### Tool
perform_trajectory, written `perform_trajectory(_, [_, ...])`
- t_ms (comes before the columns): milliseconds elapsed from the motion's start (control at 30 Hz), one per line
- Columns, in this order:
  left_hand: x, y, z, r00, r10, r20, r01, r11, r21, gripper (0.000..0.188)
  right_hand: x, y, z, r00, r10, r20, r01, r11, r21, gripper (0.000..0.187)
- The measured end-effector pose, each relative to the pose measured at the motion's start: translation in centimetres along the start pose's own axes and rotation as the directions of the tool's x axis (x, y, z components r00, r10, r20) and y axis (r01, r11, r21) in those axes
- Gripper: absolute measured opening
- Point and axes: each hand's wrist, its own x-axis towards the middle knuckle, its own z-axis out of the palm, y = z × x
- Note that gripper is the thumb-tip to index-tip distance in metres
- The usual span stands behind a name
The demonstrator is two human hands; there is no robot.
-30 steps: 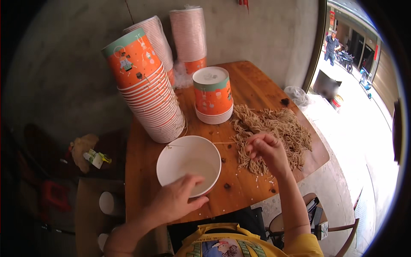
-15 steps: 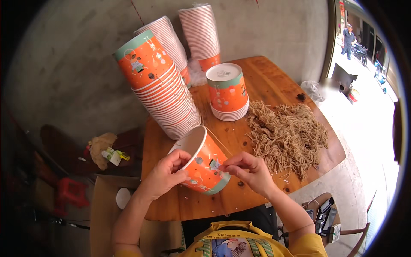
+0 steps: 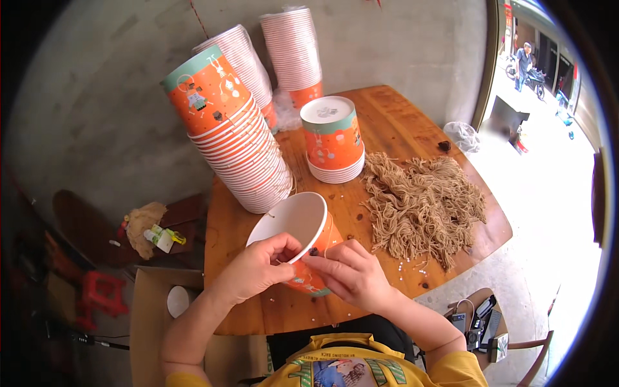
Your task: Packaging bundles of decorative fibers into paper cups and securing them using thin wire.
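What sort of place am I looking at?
Probably a small streetside workroom: a tall stack of orange paper buckets and a tangled heap of tan strands on a brown wooden table, open to a sunlit street.

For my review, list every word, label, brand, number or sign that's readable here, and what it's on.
Yellow shirt: printed lettering; wording not copied here.
Short upturned bucket stack: grey marks on its white top, too small to read.
Orange bucket in the left hand: drawings, no readable words.
White-and-green pack at left: too blurred to read.
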Motion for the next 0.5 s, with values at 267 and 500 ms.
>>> perform_trajectory(267, [0.4,-0.2,0.2,0.998,0.067,0.011,-0.068,0.996,0.063,0.020,-0.4,0.4,-2.1,0.936,0.325,0.137,-0.340,0.934,0.106,0.016])
perform_trajectory(500, [0.7,-0.8,3.7,0.948,0.317,-0.027,-0.226,0.731,0.644,0.019,0.6,0.6,-5.0,0.718,0.632,0.292,-0.491,0.162,0.856,0.018])
